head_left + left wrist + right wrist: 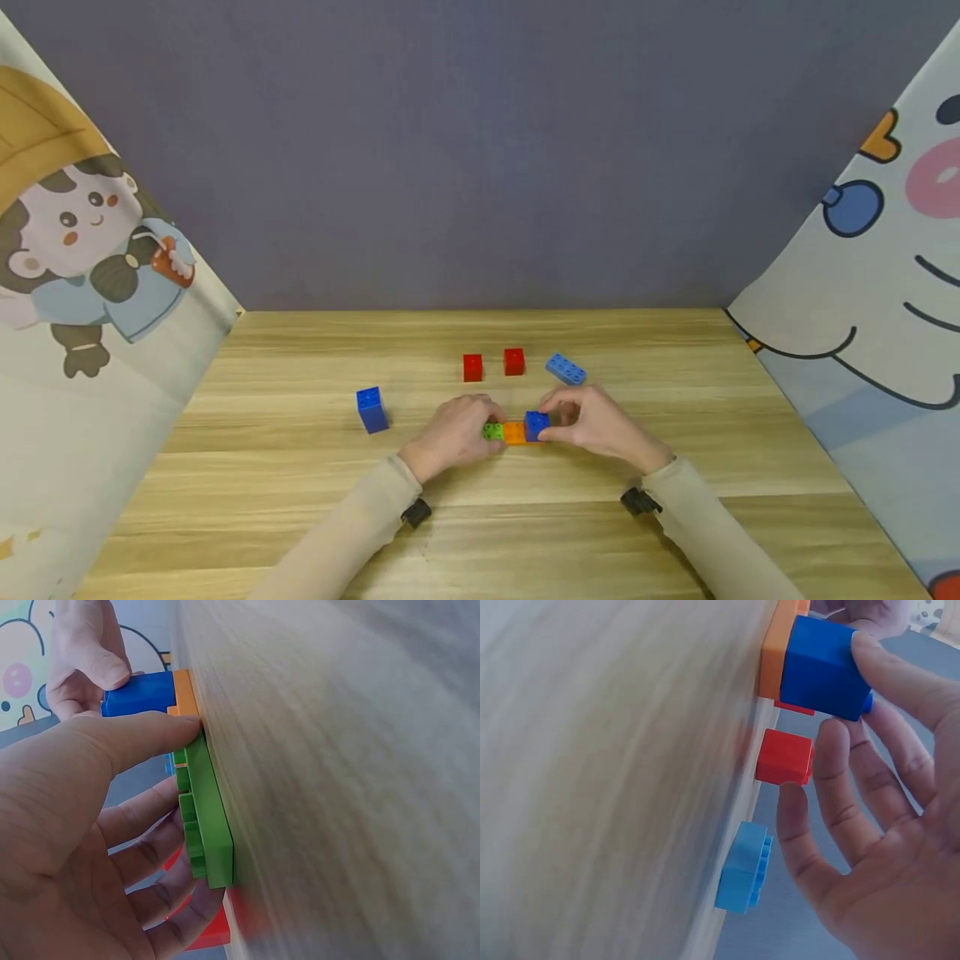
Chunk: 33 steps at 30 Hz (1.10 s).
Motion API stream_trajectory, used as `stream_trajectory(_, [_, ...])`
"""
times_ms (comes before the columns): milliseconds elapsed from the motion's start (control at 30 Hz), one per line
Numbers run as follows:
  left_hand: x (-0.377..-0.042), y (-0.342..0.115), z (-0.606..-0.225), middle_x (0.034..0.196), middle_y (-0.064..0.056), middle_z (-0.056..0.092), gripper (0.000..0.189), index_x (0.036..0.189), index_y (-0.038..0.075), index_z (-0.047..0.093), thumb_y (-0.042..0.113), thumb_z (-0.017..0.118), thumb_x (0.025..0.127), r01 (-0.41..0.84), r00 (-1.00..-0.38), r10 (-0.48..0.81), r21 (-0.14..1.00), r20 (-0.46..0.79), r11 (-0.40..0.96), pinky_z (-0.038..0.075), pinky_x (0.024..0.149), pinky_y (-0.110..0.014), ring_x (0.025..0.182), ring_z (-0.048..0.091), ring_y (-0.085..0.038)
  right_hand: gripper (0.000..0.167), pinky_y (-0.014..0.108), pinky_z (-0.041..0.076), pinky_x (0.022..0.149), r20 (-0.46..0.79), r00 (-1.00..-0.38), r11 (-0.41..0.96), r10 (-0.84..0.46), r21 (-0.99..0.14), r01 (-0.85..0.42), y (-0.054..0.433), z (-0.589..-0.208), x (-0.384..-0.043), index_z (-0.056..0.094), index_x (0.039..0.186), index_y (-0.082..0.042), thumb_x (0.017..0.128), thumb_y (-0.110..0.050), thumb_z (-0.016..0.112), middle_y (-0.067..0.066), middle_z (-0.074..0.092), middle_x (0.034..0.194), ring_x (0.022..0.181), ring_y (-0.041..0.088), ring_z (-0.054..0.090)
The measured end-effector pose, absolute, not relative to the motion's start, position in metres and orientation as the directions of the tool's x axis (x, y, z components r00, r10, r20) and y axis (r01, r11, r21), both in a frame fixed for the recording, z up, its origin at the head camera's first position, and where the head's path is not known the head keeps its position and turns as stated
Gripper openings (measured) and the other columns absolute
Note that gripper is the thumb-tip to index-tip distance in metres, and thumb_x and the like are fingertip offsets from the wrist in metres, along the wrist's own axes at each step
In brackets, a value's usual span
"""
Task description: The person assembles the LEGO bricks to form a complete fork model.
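A green building brick [208, 817] and an orange brick [513, 432] lie end to end on the table. My left hand [456, 429] grips the green one, its thumb on the near side by the seam and its fingers on the far side. On the right end of the orange brick stands a tall dark blue brick [825, 667], studs up, its lower face right at the orange top. With thumb and fingertips, my right hand [592, 421] pinches this blue brick near its top. In the head view, my left hand hides most of the green brick.
Two red bricks [472, 367] [513, 362] stand behind the hands. Right of them lies a light blue brick [566, 369], studs up. Another tall dark blue brick [372, 410] stands to the left. A grey panel [480, 167] borders the wooden table [262, 500] at the back.
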<state>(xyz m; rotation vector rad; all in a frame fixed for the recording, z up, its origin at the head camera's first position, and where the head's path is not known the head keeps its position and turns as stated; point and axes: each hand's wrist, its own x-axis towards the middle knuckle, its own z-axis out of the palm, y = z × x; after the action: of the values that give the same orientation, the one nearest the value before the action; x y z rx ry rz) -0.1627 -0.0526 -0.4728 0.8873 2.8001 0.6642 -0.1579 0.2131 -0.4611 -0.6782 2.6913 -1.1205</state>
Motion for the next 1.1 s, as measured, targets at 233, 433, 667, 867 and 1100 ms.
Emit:
stream_trajectory(233, [-0.163,-0.051,-0.474,0.124,-0.003,0.077,0.035,0.121,0.014,0.079,0.034,0.083,0.092,0.519,-0.816,0.578,0.449,0.007,0.728,0.058,0.1,-0.046,0.116,0.07,-0.026,0.032,0.025,0.055,0.063,-0.017,-0.876,0.635,-0.483,-0.695,-0.337,0.217,-0.457,-0.162,0.08,0.113,-0.018,0.086,-0.034,0.091,-0.006,0.076,0.089,0.073,0.008,0.064])
stream_trajectory(433, [-0.162,-0.05,-0.474,0.121,-0.002,0.077,0.035,0.12,0.014,0.079,0.034,0.083,0.091,0.512,-0.819,0.574,0.452,0.0,0.73,0.058,0.098,-0.045,0.113,0.071,-0.024,0.037,0.028,0.058,0.065,-0.009,-0.875,0.641,-0.483,-0.685,-0.347,0.217,-0.445,-0.173,0.079,0.115,-0.016,0.089,-0.042,0.087,-0.008,0.074,0.088,0.076,0.014,0.068])
stream_trajectory(667, [-0.163,-0.05,-0.474,0.121,-0.002,0.077,0.034,0.119,0.014,0.079,0.034,0.083,0.092,0.518,-0.816,0.578,0.448,0.004,0.729,0.058,0.1,-0.047,0.115,0.071,-0.026,0.028,0.03,0.055,0.065,0.031,-0.896,0.631,-0.444,-0.698,-0.337,0.216,-0.44,-0.194,0.079,0.114,-0.01,0.096,-0.032,0.081,0.003,0.076,0.096,0.079,0.02,0.067])
stream_trajectory(867, [-0.164,-0.051,-0.475,0.122,-0.003,0.077,0.035,0.12,0.014,0.079,0.034,0.083,0.092,0.514,-0.817,0.576,0.449,-0.001,0.731,0.058,0.101,-0.046,0.115,0.071,-0.026,0.024,0.035,0.056,0.076,0.052,-0.916,0.666,-0.399,-0.67,-0.328,0.21,-0.439,-0.21,0.08,0.115,-0.009,0.097,-0.025,0.079,0.004,0.079,0.105,0.088,0.017,0.068])
stream_trajectory(1100, [-0.164,-0.054,-0.475,0.122,-0.003,0.077,0.035,0.12,0.014,0.079,0.033,0.083,0.091,0.515,-0.816,0.578,0.454,0.0,0.727,0.058,0.1,-0.046,0.114,0.071,-0.025,0.026,0.035,0.058,0.077,0.05,-0.914,0.685,-0.404,-0.645,-0.338,0.209,-0.442,-0.226,0.079,0.118,-0.007,0.098,-0.025,0.078,0.007,0.079,0.109,0.09,0.017,0.07])
